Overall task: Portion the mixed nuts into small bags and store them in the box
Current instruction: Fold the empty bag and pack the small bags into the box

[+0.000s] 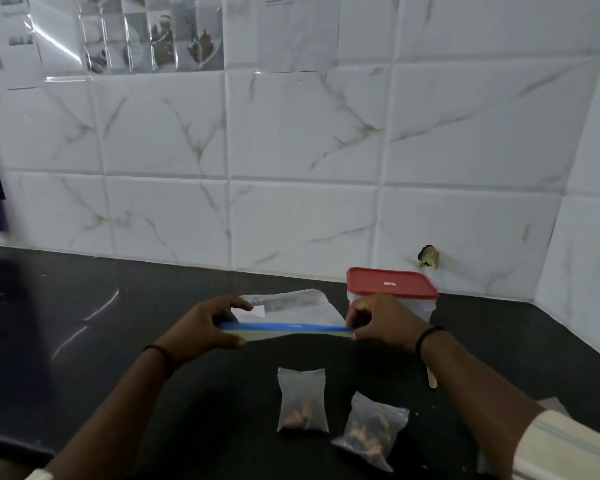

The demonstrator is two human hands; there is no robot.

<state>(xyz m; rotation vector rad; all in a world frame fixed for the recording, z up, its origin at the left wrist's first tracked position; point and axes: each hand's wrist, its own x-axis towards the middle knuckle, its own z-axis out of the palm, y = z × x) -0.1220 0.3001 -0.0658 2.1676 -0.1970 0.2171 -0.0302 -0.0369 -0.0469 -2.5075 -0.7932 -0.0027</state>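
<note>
**Ana:** Head view had your left hand (212, 327) pinching one end of the blue-and-yellow zip strip (286, 328) and your right hand (381, 322) pinching the other, fingers curled on it, with the large clear plastic zip bag of mixed nuts (291, 304) stretched between them above the black stone counter (84, 323).

**Ben:** So which step were you on?

**Ana:** My reading: you were working the seal of the big bag, though I couldn't tell whether you were closing it or pulling it apart. Nearer you, two small clear zip pouches (302, 400) lay on the counter just beside each other, each with a few nuts at the bottom. So two portions looked done.

**Ben:** And the box?

**Ana:** The clear plastic box with the red lid (392, 284) stood behind your right hand, near the white marbled tile wall (291, 133), lid on. Neither pouch was inside it that I could see.

**Ben:** Next move?

**Ana:** Likely you'd need to set the big bag down, free a hand, lift that red lid, then drop the pouches in.
</note>
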